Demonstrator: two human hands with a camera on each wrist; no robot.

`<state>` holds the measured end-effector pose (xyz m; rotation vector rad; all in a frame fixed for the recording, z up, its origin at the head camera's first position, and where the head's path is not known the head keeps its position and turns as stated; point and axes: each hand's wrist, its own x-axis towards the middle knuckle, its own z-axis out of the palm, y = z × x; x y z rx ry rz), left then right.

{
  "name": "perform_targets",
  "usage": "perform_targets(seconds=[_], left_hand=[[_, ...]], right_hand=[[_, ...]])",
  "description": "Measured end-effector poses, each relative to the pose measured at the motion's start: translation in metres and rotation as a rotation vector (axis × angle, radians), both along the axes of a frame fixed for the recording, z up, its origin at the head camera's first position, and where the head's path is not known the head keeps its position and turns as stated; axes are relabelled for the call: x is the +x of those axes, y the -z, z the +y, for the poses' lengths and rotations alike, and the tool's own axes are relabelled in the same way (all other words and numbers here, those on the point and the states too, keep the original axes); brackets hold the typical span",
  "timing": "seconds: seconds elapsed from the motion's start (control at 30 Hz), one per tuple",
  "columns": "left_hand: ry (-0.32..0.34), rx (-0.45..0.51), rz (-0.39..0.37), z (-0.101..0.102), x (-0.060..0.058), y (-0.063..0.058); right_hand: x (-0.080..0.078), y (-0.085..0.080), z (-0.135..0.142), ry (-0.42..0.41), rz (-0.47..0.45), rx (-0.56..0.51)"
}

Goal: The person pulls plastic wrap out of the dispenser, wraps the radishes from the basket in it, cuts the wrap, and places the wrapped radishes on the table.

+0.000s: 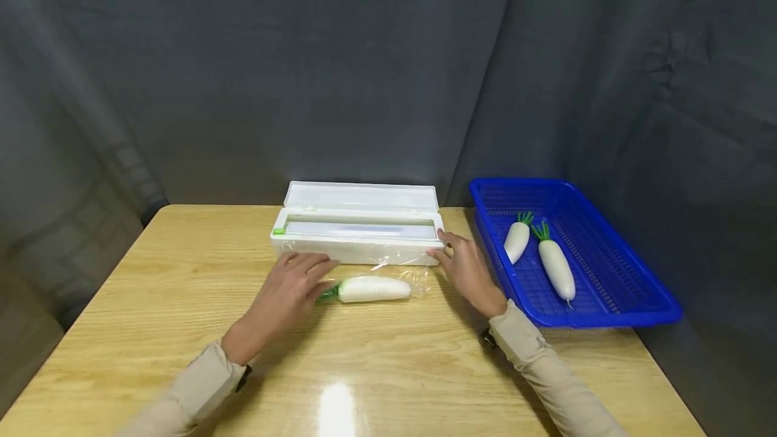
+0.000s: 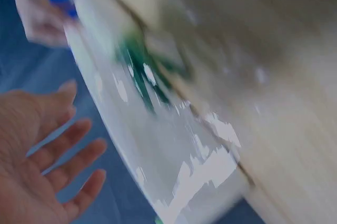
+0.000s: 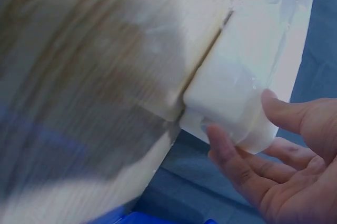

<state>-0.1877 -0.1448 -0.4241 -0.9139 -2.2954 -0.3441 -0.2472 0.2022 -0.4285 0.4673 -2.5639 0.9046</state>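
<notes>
A white radish (image 1: 375, 288) with green stalks lies on the table, with clear cling film (image 1: 419, 280) about it. The film runs to the front of a white cling film dispenser (image 1: 358, 253), whose lid (image 1: 364, 195) is raised. My left hand (image 1: 293, 288) is by the stalks. The left wrist view shows its fingers (image 2: 79, 148) spread and loosely bent, apart from the dispenser and holding nothing. At the dispenser's right end my right hand (image 1: 467, 274) grips the corner; in the right wrist view its thumb (image 3: 281, 113) and fingers are around that end.
To the right stands a blue basket (image 1: 613, 248) with two more white radishes, one radish (image 1: 556, 268) nearer its middle and another radish (image 1: 517, 241) by its left wall. A green slider (image 1: 278, 230) sits at the dispenser's left end. Dark curtain (image 1: 364, 73) hangs behind the wooden table (image 1: 182, 268).
</notes>
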Motion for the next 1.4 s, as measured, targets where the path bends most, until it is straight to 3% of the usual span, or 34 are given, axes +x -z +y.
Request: perform_targets(seconds=[0.07,0.17,0.33,0.4,0.5,0.6,0.7,1.0,1.4], left_hand=[[0.028,-0.078,-0.056,0.014,0.004,0.004],[0.015,-0.187,-0.111,0.028,0.006,0.011],[-0.030,-0.278,-0.083,0.034,0.000,0.019],[-0.035,-0.274,-0.060,0.034,-0.005,0.022],[-0.044,-0.243,-0.052,0.033,-0.012,0.024],[-0.042,-0.210,-0.060,0.037,-0.017,0.024],[-0.023,-0.191,-0.077,0.040,-0.020,0.025],[0.018,-0.145,-0.165,0.041,-0.014,0.019],[0.031,-0.126,-0.287,0.043,-0.006,0.009]], right_hand=[[0.002,-0.003,-0.001,0.004,-0.007,0.029],[0.006,-0.005,-0.004,0.007,0.006,0.095],[0.016,-0.005,-0.012,0.015,0.133,0.210],[0.019,-0.008,-0.018,-0.024,0.213,0.256],[0.023,-0.014,-0.033,-0.167,0.282,0.327],[0.026,-0.015,-0.045,-0.306,0.262,0.419],[0.028,-0.007,-0.052,-0.383,0.226,0.484],[0.032,0.015,-0.056,-0.436,0.208,0.554],[0.037,0.005,-0.050,-0.480,0.156,0.570]])
